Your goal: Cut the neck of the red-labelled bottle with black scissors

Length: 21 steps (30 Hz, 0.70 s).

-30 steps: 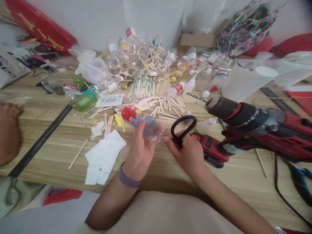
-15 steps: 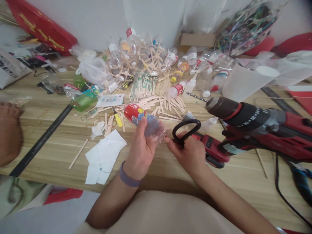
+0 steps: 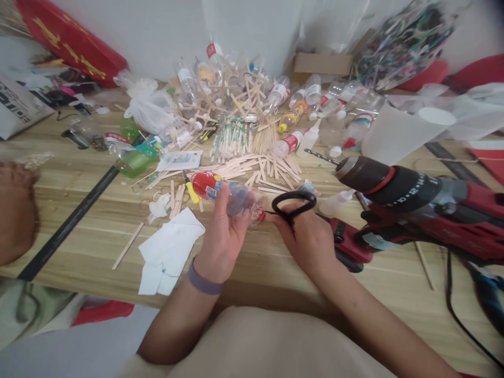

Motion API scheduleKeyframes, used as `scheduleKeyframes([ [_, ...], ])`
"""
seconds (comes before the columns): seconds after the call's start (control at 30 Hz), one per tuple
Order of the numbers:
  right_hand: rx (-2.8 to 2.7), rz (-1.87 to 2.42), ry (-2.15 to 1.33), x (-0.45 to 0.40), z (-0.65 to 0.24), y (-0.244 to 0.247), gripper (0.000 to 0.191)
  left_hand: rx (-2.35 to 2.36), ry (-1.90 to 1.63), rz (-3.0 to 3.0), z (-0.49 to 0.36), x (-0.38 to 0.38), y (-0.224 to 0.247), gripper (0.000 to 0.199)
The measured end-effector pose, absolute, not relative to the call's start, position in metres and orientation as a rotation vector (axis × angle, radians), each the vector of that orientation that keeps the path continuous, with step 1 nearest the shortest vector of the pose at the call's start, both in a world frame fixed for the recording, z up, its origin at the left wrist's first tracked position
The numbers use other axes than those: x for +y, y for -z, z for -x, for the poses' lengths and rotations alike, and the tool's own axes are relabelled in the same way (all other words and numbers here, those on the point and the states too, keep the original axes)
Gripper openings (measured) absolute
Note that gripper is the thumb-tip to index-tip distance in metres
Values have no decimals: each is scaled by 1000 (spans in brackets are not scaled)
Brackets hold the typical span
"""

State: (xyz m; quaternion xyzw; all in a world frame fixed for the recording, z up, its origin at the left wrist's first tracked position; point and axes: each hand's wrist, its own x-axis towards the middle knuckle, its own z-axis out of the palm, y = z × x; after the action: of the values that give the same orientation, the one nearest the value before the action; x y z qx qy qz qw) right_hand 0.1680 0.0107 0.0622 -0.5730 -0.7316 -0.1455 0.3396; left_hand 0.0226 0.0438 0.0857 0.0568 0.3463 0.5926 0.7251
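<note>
My left hand (image 3: 224,233) is wrapped round a clear plastic bottle (image 3: 238,198) with a red and blue label. The bottle lies tilted across my fingers, its red-tinged end pointing right. In my right hand (image 3: 309,236) is a pair of scissors (image 3: 295,202) with black loop handles. Their tip end reaches the right end of the bottle, touching or very close to it; the blades are mostly hidden. Loose wooden craft sticks (image 3: 271,170) lie just beyond the bottle.
A red and black power drill (image 3: 378,184) stands at the right, its bit pointing left. White paper pieces (image 3: 171,257) lie left of my forearm. Several plastic bottles (image 3: 289,144) and a white plastic bag (image 3: 147,110) fill the back. Another person's hand (image 3: 18,210) rests far left.
The bottle and my left hand have shifted slightly left, and the bottle lies a little flatter. The scissors' handles have tipped a little leftward. Both hands keep their hold.
</note>
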Motion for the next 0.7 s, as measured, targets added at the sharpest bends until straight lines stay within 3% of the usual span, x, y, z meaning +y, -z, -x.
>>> scheduleKeyframes([
  [0.27,-1991,1437,500,12,-169,-56,56,756,-1325,-96,-25,42,-84,21],
  [0.53,-2067,1419,663,10,-168,-58,36,760,-1364,-82,-29,40,-90,18],
  [0.7,-2026,1517,602,9,-162,-53,41,753,-1366,-63,-32,41,-93,12],
])
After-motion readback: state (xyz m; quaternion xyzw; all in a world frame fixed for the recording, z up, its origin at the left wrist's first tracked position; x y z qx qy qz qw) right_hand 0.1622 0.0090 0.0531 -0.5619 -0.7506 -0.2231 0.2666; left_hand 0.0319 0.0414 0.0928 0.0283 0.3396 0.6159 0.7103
